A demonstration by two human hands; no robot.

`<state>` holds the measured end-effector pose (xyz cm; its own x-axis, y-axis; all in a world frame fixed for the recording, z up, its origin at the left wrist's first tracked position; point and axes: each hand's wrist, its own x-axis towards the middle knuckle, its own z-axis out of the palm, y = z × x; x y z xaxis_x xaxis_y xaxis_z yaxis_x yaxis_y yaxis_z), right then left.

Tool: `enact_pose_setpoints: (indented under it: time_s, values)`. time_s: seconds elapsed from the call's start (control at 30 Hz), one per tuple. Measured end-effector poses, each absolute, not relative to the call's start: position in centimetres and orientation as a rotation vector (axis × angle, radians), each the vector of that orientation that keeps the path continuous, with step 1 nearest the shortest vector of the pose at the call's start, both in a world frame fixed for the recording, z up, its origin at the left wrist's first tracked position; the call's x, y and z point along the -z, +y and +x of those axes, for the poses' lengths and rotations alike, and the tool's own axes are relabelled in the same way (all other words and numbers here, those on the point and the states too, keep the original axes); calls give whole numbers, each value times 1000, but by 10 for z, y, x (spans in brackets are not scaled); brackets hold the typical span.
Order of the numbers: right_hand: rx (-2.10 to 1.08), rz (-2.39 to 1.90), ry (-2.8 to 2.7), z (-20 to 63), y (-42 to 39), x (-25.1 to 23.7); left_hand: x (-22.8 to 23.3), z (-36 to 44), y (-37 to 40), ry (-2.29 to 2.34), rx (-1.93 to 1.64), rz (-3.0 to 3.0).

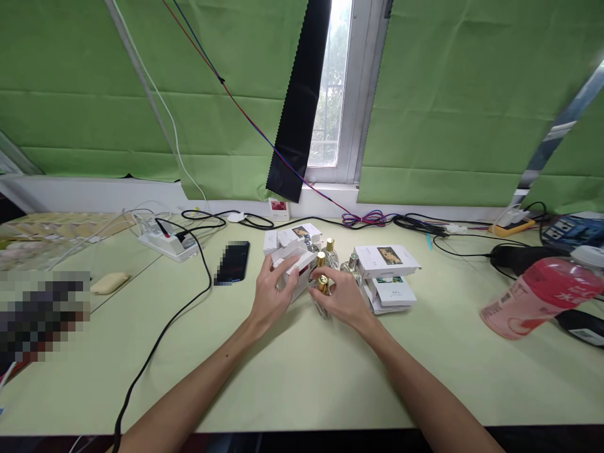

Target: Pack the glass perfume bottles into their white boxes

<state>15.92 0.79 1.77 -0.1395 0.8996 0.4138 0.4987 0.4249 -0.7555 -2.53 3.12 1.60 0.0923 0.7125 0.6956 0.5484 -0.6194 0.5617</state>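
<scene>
My left hand is closed around a small white carton, thumb on its near side and fingers over the top. Just right of it, my right hand pinches a small clear glass bottle with a gold cap between thumb and forefinger. Its lower part shows below the fingers. Several similar bottles stand close by, among them one with a gold cap behind and one with a greenish cap beside my right hand. Behind the carton lie more white boxes, partly hidden.
To the right, white boxes are stacked. A dark phone and a power strip lie left, with a black cable running to the front edge. A pink bottle stands tilted-looking at right. Cables line the back.
</scene>
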Motion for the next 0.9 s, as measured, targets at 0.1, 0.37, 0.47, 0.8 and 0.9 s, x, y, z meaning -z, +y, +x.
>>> enact_pose_setpoints:
  time_s: [0.1,0.37,0.47,0.8,0.9]
  values:
    - [-541,-1218,-1789,160,8,-17,-16,-25,31,1293,-1570,2193]
    - [-492,-1270,-1780,160,9,-16,-16,-25,29,1250,-1608,2186]
    - [-480,-1300,-1783,160,9,-17,-16,-25,29,1243,-1621,2184]
    - [-421,-1334,-1819,161,9,-17,-23,-25,24,1155,-1580,2211]
    - [-436,-1337,-1804,161,8,-20,-24,-26,23,1128,-1571,2208]
